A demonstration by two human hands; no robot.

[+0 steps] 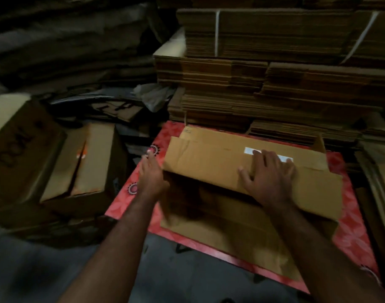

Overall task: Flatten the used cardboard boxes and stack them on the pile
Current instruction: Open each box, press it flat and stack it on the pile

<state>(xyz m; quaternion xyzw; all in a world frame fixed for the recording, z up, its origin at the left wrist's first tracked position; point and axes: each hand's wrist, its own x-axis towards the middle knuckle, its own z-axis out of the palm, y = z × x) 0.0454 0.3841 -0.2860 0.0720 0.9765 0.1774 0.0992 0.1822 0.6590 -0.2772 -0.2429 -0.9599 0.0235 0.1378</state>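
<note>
1. Cardboard box [231, 169]: brown, creased, partly collapsed, white label on top; lies on red patterned sheet [351, 232].
2. Right hand [268, 178]: open, palm pressing box top.
3. Left hand [151, 171]: open, touching box's left edge.

Dim overall, with heavy darkness in the upper left and along the lower edge. Brightest on the brown cardboard box [241, 162] and red patterned mat [351, 232] at centre – light seemingly from above. Glare on the white label [249, 150]. Deep shadow under the raised panel, between the hands [151, 171]. Motion blur on fingers and arm edges – soft focus throughout. Wide-angle bending of the stacked cardboard [274, 84] towards the edges.
</note>
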